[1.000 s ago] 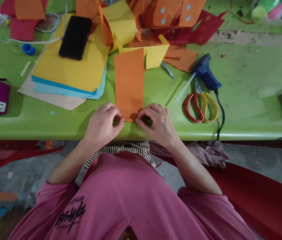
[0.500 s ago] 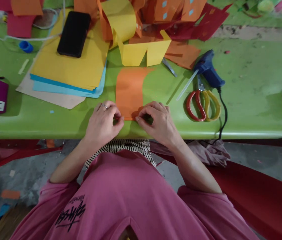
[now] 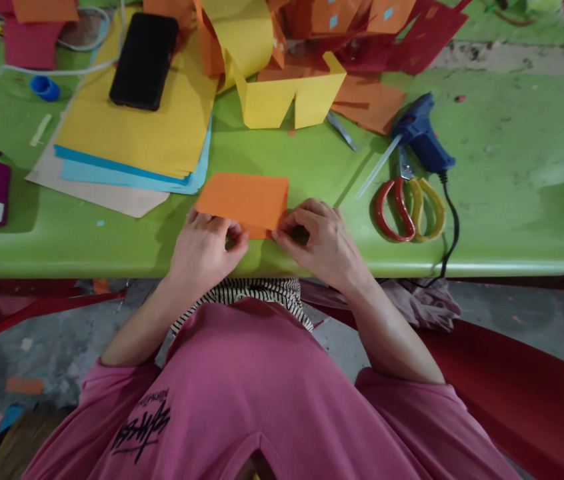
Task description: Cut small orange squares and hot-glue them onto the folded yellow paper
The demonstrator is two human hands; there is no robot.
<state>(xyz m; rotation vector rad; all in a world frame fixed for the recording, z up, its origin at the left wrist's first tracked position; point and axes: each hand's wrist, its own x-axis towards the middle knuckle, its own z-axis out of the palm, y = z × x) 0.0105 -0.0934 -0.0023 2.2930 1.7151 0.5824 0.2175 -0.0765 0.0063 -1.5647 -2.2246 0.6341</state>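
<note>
An orange paper strip (image 3: 245,200) is bent over toward me at the near edge of the green table (image 3: 502,200), its far end now above my fingers. My left hand (image 3: 205,250) pinches the strip's near left corner with curled fingers. My right hand (image 3: 325,243) pinches the near right corner the same way. Both hands rest on the table edge just in front of my pink shirt.
Red and yellow scissors (image 3: 409,207) and a blue glue gun (image 3: 419,140) with its black cord lie to the right. A stack of yellow and blue sheets (image 3: 137,133) bears a black phone (image 3: 145,60). Cut yellow paper (image 3: 287,97) and orange and red scraps crowd the back.
The orange strip lay flat and long, reaching away from me; its far end has curled up and folded back toward my hands. Both hands have stayed at its near corners.
</note>
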